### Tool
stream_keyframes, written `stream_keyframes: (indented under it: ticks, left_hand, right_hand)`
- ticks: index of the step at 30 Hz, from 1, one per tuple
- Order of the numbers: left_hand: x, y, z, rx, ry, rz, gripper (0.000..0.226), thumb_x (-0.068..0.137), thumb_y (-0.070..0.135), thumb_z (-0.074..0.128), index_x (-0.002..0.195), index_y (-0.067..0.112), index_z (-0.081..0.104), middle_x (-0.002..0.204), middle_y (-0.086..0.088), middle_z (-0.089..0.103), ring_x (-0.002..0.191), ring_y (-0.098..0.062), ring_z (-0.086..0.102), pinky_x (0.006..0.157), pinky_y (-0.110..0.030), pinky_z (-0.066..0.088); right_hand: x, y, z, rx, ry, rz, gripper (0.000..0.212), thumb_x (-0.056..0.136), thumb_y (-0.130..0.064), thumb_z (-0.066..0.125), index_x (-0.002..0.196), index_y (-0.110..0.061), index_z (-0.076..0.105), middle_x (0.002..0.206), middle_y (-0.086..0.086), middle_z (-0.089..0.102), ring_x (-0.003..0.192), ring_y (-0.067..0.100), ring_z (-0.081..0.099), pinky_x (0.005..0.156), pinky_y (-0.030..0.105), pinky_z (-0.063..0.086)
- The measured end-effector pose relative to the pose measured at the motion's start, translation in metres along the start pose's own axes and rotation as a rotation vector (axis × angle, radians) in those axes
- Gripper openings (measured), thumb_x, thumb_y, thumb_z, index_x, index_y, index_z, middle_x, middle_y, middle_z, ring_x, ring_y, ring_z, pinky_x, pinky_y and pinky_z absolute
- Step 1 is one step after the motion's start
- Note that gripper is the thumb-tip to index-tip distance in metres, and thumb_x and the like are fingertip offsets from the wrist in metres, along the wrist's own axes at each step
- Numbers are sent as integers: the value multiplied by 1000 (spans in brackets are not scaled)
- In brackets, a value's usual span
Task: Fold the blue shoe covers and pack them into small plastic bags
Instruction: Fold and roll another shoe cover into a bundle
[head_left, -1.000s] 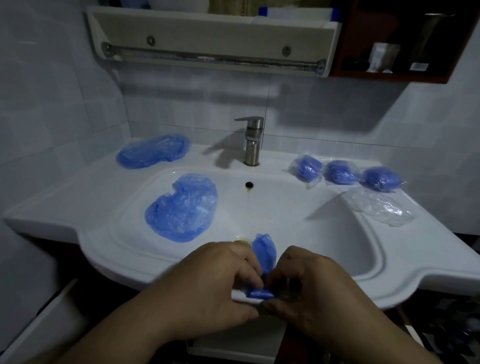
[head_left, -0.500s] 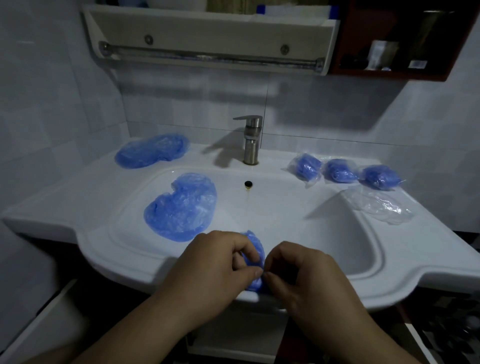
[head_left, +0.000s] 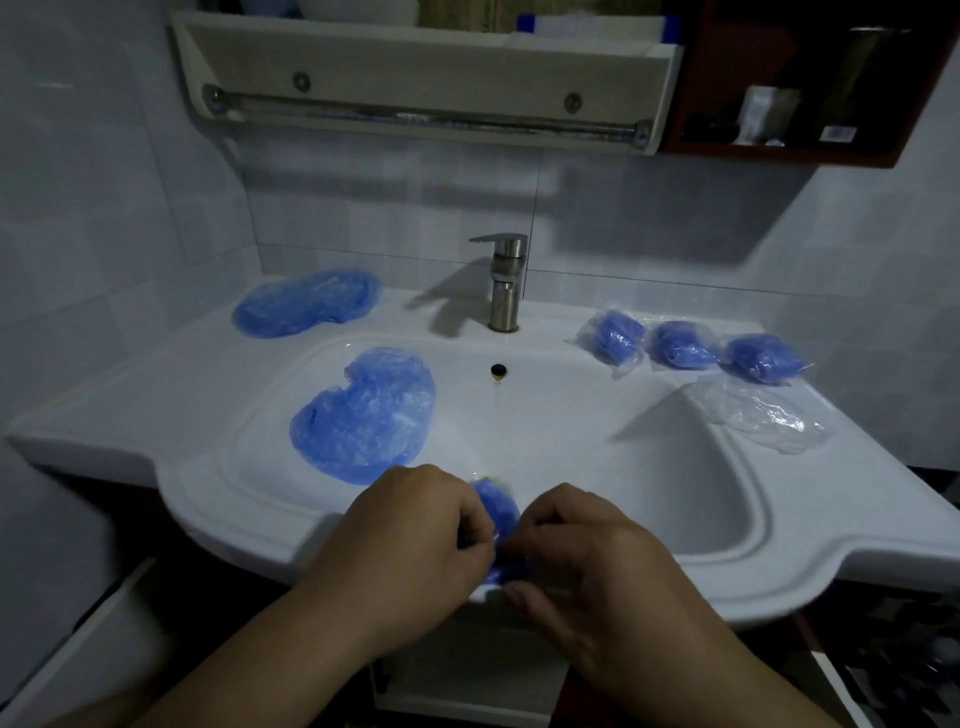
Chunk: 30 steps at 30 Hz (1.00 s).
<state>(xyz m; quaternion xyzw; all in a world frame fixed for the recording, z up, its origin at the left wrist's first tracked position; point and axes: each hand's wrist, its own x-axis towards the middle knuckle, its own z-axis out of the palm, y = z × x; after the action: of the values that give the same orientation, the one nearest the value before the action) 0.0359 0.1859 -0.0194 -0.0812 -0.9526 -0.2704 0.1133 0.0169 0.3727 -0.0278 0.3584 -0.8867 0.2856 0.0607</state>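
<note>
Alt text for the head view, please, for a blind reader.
The left hand and right hand pinch a folded blue plastic shoe cover over the white sink's front rim. Two unfolded blue covers lie left; three bagged covers and an empty clear bag sit right of the steel tap.

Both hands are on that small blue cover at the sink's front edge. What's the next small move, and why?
Probably hold the folded shoe cover in the left hand alone and send the right hand to the empty clear bag on the right counter. The cover, pinched by both hands, looks about as compact as the three packed bundles, so bagging seems due.
</note>
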Motion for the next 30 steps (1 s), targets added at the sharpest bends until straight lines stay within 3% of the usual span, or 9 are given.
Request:
stream_keyframes:
  ticks: [3, 7, 9, 11, 17, 21, 23, 26, 30]
  left_hand:
    - [-2, -4, -8, -117, -120, 58, 10, 75, 31, 67, 78, 30, 77, 86, 20, 72, 83, 2, 67, 79, -28, 57]
    - [-5, 0, -16, -180, -246, 126, 15, 72, 36, 81, 85, 29, 79, 93, 21, 71, 90, 5, 67, 82, -19, 55]
    - [-5, 3, -14, -196, -231, 105, 11, 76, 41, 77, 83, 32, 78, 87, 20, 72, 85, 2, 68, 80, -26, 56]
    - [-4, 5, -11, -213, -178, 56, 9, 81, 41, 71, 83, 35, 77, 79, 18, 73, 77, -1, 68, 76, -33, 56]
    - [-3, 9, -2, -337, -92, -61, 16, 85, 12, 69, 86, 28, 69, 67, 12, 70, 58, 0, 62, 60, -14, 46]
    - [-4, 17, -1, -211, -55, -10, 12, 85, 12, 66, 78, 22, 69, 64, 31, 60, 59, 2, 56, 55, -8, 39]
    - [-4, 17, -1, -186, -53, 4, 10, 86, 14, 66, 78, 20, 68, 67, 34, 58, 64, 4, 56, 57, -7, 38]
    - [-3, 11, 4, -87, -3, 58, 5, 85, 20, 68, 81, 23, 69, 82, 19, 59, 84, 0, 56, 72, -12, 43]
    - [-1, 4, 5, 0, -37, 103, 10, 88, 28, 65, 90, 31, 74, 98, 22, 54, 99, 3, 49, 89, -17, 44]
  right_hand:
    - [0, 1, 0, -56, -23, -56, 29, 72, -45, 67, 101, -42, 69, 95, -21, 53, 88, 0, 54, 75, 13, 43]
    - [2, 1, -6, -19, -20, -9, 26, 73, -56, 60, 90, -39, 72, 86, -20, 55, 81, -2, 54, 70, 6, 37]
    - [1, -1, -11, 8, -34, 29, 8, 77, -45, 65, 83, -41, 69, 83, -17, 60, 79, 0, 57, 65, 9, 38]
    - [-1, -1, -14, 44, 3, 68, 9, 81, -31, 69, 77, -38, 65, 78, -17, 63, 73, -1, 59, 60, 11, 39]
    - [3, -2, -3, 112, 121, 185, 12, 82, -21, 69, 76, -30, 66, 67, -17, 67, 66, 2, 63, 59, 13, 44]
    - [1, -2, -8, 116, 150, 163, 7, 79, -25, 69, 74, -30, 67, 72, -16, 67, 64, 5, 63, 56, 12, 42]
    - [0, 0, -13, 75, 122, 107, 6, 73, -28, 68, 77, -32, 69, 79, -14, 64, 71, 4, 63, 60, 11, 43]
    - [-1, 4, -16, -35, -40, 15, 21, 74, -37, 65, 94, -38, 71, 91, -19, 61, 86, 1, 59, 71, 12, 45]
    - [3, 4, -14, -86, -105, -14, 32, 73, -48, 62, 104, -43, 68, 93, -20, 59, 87, 1, 57, 74, 14, 45]
